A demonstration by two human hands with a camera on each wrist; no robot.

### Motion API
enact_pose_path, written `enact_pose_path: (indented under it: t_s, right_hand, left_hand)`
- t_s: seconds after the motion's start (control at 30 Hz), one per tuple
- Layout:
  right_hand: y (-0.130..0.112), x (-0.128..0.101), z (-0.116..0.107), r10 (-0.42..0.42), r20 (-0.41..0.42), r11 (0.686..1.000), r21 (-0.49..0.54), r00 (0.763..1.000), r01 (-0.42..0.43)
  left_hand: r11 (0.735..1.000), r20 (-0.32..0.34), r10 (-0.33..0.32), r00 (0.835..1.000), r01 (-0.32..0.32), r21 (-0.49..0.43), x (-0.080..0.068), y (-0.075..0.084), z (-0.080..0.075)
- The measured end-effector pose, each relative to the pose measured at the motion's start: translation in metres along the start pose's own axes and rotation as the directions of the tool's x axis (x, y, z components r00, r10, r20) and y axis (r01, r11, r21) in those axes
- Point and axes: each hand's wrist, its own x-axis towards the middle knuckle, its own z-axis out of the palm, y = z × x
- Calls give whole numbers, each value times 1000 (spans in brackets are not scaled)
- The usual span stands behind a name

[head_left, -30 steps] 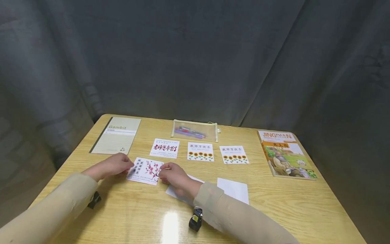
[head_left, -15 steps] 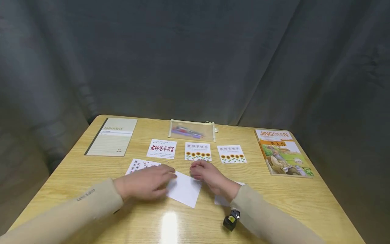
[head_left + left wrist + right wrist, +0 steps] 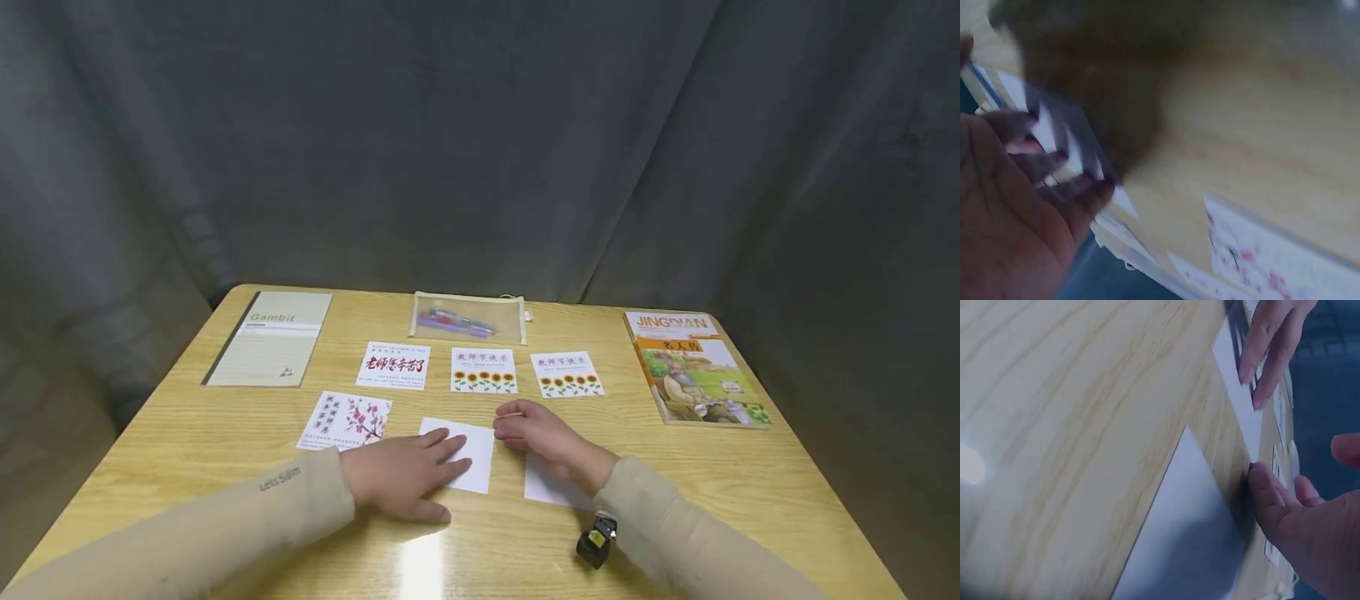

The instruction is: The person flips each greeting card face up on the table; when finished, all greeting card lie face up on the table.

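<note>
1. Now the left hand [image 3: 401,475] is lying flat, fingers straight, pressing the blank card [image 3: 459,454] at the table's [image 3: 187,450] six o'clock, likely pinning it from sliding.
2. At its three o'clock, the right hand [image 3: 542,433], fingers loosely curled, is touching that card's edge, perhaps squaring it; a second blank card [image 3: 551,489] is lying beneath the wrist.

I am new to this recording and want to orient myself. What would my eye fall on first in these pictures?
First, the two hands at the table's near middle: the left hand lies flat, fingers straight, on a blank white card, and the right hand touches that card's right edge. Behind them lies a row of printed cards: one with red lettering and two sunflower cards, plus a blossom card at left. A colourful book lies far right.
</note>
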Motion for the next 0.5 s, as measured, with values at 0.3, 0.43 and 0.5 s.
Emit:
enact_pose_path:
  t_s: [0.3,0.43,0.5]
  right_hand:
    - [-5,-17,-5,118,-47,985,131,992,-111]
    - [-5,-21,-5,129,-17,981,148,992,-125]
    - [-5,-21,-5,141,-20,978,155,990,-136]
  left_hand:
    - [990,-16,-132,991,130,-61,16,24,0]
    - [982,-7,-175,985,174,-66,18,26,0]
    - [983,-4,-176,984,176,-58,20,27,2]
